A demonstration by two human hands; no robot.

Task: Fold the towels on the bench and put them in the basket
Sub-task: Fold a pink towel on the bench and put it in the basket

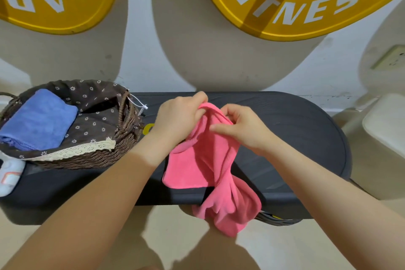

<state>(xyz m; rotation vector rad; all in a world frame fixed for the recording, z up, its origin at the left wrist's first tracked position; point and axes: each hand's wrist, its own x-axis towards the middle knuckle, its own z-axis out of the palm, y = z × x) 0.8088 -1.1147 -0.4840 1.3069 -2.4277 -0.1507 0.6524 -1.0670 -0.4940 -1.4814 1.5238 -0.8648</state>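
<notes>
Scene: A person stands over a dark padded tabletop (295, 129) set against a pale wall; their two bare arms reach in from below.
Left hand: The left hand (177, 120) grips the top edge of a pink towel (210, 166), fingers curled into the cloth.
Right hand: The right hand (243, 127) sits just beside the left, pinching the same bunched top edge. The two hands are close together, almost touching.
Pink towel: Crumpled and twisted, not yet folded. Its upper part is lifted off the tabletop, its middle lies on the surface, and its lower end hangs over the near edge toward the floor.
Basket: A woven basket (92, 156) with a brown flowered lining rests on the left end of the tabletop, near the left forearm. A folded blue towel (37, 120) already lies inside it.
Other things: Two large yellow discs (295, 6) with white lettering hang on the wall above.
Risk, slipping: The overhanging end looks heavy enough to drag the towel to the floor if either grip loosens.
Risk, bad fold: With the cloth twisted and the hands so close together, corners may be hard to find, so the fold could come out lumpy.
Risk, basket: A wide sweep of the left arm could nudge the basket toward the tabletop's end.
</notes>
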